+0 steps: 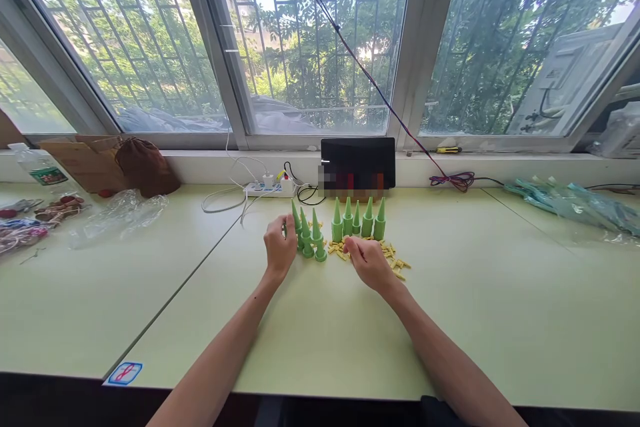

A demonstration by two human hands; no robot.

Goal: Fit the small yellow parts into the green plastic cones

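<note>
My left hand (pixel 281 244) is closed at the left end of a front group of green pointed cones, its fingers curled against a green cone (pixel 296 215). Beside it, another green cone (pixel 317 233) stands upright on a round base. Behind my right hand (pixel 371 261) is a row of several taller green cones (pixel 367 219) on cylinder-shaped bases. The right thumb and forefinger are pinched together above small yellow stick-like pieces (pixel 338 249); what lies between the fingertips is too small to make out. More yellow pieces (pixel 399 265) are scattered to the right of that hand.
A dark-screened tablet (pixel 357 163) leans at the window sill behind the cones. A power strip (pixel 270 188) with cables lies to its left. Plastic bags (pixel 570 203) are at the far right. A brown pouch (pixel 147 165), cardboard (pixel 83 163) and a bottle (pixel 43 170) stand at the left.
</note>
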